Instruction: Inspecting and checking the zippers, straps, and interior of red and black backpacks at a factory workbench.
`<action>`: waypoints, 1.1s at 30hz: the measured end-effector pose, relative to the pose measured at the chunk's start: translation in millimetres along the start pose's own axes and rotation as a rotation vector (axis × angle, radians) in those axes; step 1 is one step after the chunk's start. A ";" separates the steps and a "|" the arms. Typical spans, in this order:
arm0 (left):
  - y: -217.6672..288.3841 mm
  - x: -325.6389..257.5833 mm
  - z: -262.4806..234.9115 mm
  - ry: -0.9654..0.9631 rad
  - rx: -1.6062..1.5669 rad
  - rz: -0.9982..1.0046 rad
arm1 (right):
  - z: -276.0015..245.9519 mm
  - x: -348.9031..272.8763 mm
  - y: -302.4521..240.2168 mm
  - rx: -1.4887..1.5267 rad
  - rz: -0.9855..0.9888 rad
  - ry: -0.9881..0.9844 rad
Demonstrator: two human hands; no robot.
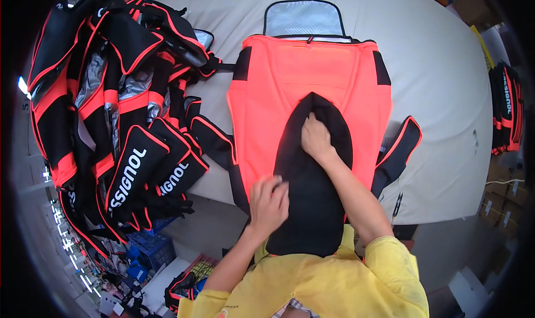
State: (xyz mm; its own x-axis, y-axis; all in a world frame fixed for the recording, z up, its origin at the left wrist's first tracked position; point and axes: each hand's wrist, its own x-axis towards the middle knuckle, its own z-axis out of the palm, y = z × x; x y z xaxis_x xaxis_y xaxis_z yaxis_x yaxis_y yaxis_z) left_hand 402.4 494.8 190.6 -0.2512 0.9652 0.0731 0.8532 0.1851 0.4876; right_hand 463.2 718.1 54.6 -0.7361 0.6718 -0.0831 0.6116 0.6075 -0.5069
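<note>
A large bright orange and black bag lies spread out in front of me, its lower end reaching my body. Its long, arched black panel runs down the middle. My right hand is closed against the upper part of this panel, and what its fingers grip is hidden. Over the panel's left edge, my left hand has loosely curled fingers, thumb apart, slightly blurred, with nothing visible in them. At the bag's far end, a silver-lined flap is folded back flat.
The bag rests on a pale cloth-covered table. Several similar black and orange bags are heaped at the left. Black side straps spread from the bag. More folded bags are stacked at the far right, above cardboard boxes.
</note>
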 end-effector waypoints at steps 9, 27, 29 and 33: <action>-63.2 116.4 26.7 0.068 0.051 -0.052 | -115.4 -181.7 -80.5 0.028 -0.154 0.192; -73.9 83.1 -45.5 0.126 -0.201 0.378 | 1.2 -40.7 5.8 0.404 -0.065 -0.124; -76.2 86.0 -49.4 0.101 -0.136 0.409 | 22.4 -17.9 27.6 0.318 0.018 -0.122; -77.4 95.0 -56.8 -0.005 -0.191 0.325 | -11.8 -12.3 -20.3 0.192 0.257 -0.088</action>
State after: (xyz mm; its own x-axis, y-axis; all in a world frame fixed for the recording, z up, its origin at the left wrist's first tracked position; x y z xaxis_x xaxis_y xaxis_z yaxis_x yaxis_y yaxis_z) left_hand 286.6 561.6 209.2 0.0216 0.9689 0.2465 0.7873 -0.1684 0.5931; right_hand 463.3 702.5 76.1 -0.5924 0.7483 -0.2986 0.7209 0.3268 -0.6112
